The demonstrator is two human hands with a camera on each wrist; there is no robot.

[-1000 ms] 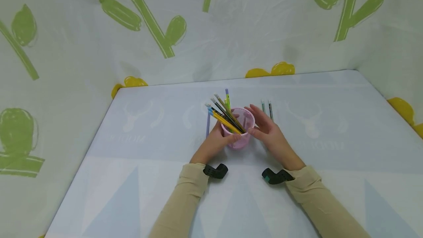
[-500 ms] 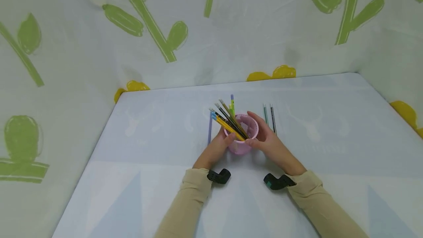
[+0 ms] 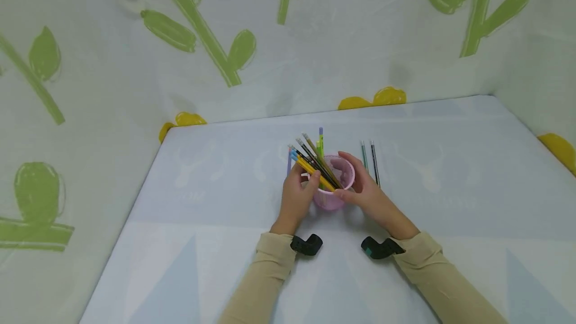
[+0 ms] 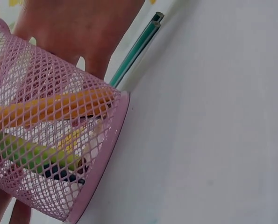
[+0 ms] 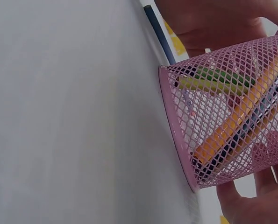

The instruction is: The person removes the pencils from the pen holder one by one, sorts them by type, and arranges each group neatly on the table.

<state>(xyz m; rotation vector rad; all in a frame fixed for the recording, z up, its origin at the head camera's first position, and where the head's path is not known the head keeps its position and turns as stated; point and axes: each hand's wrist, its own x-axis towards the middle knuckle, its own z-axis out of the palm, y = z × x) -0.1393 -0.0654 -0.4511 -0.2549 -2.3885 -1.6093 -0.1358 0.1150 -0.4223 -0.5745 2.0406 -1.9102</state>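
Observation:
A pink mesh pencil cup (image 3: pixel 330 202) stands on the table between both hands. Yellow pencils (image 3: pixel 302 165), dark pencils and a lime-green one (image 3: pixel 321 140) lean in it, mostly towards the left. My left hand (image 3: pixel 294 201) holds the cup's left side, its thumb up by the yellow pencils at the rim. From the right, my right hand (image 3: pixel 371 195) grips the cup with its thumb at the near rim and fingers round the far side. Through the mesh in the right wrist view, an orange-looking pencil (image 5: pixel 232 123) slants down to the cup's base (image 5: pixel 174 126).
A purple pencil (image 3: pixel 289 158) lies on the table left of the cup. To the right lie a green pencil (image 3: pixel 364 154) and a black pencil (image 3: pixel 375 164). The white-and-blue tabletop (image 3: pixel 225 184) meets a leaf-patterned wall (image 3: pixel 342 54) at the back.
My left hand has shifted upward along the cup, its thumb now higher beside the pencils. The right hand keeps its hold. The whole head view has shifted slightly.

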